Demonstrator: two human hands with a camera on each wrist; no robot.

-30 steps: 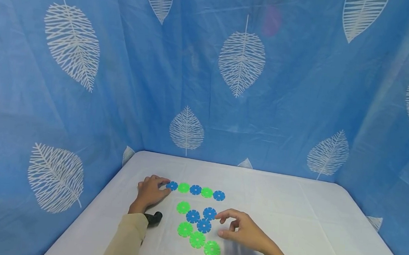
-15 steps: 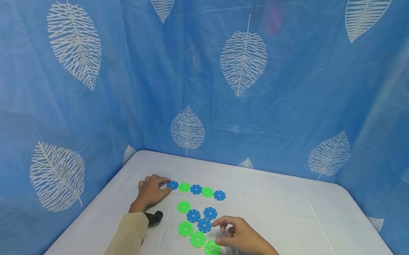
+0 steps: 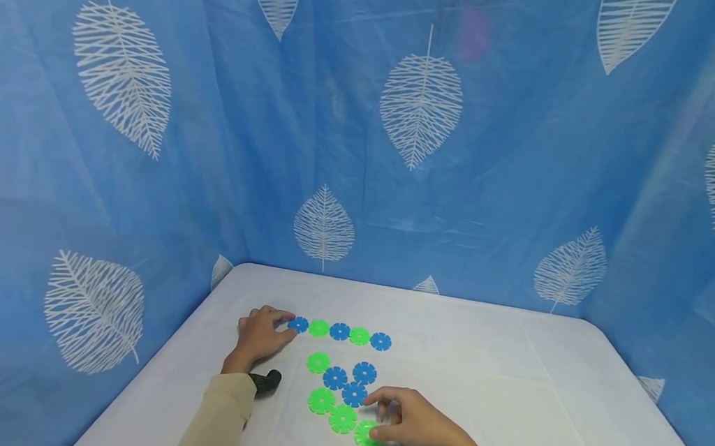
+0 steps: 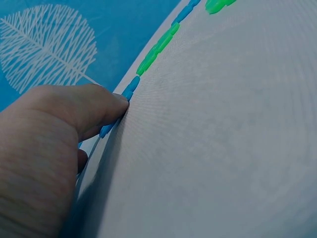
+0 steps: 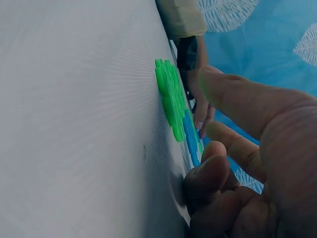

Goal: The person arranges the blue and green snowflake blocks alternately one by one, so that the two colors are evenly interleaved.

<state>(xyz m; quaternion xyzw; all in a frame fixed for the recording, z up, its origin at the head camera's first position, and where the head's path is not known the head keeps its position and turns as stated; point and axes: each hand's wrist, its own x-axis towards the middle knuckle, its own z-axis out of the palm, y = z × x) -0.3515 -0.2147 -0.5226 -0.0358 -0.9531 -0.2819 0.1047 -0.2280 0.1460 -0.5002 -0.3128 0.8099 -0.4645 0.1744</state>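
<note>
Notched plastic snowflake discs lie flat on the white table in the head view. A row of alternating blue and green ones runs along the back. My left hand (image 3: 258, 334) pinches the blue end disc (image 3: 298, 325) of that row between thumb and index finger; the left wrist view shows the thumb (image 4: 106, 105) on its edge. My right hand (image 3: 411, 418) holds nothing, its fingers loosely bent above the nearest green disc (image 3: 366, 436). Its index fingertip is right at the edge of a blue disc (image 3: 354, 394), and the thumb overlaps the green one.
Between the row and my right hand lie more loose discs, among them a green one (image 3: 318, 363) and two blue ones. A green disc (image 3: 321, 401) and another (image 3: 342, 418) form a slanting line. A blue curtain (image 3: 501, 157) with white leaves stands behind the table (image 3: 509, 375).
My right hand has moved left and toward the table's near side, from beside the upper blue disc to over the nearest green disc. The left hand stays on the end disc.
</note>
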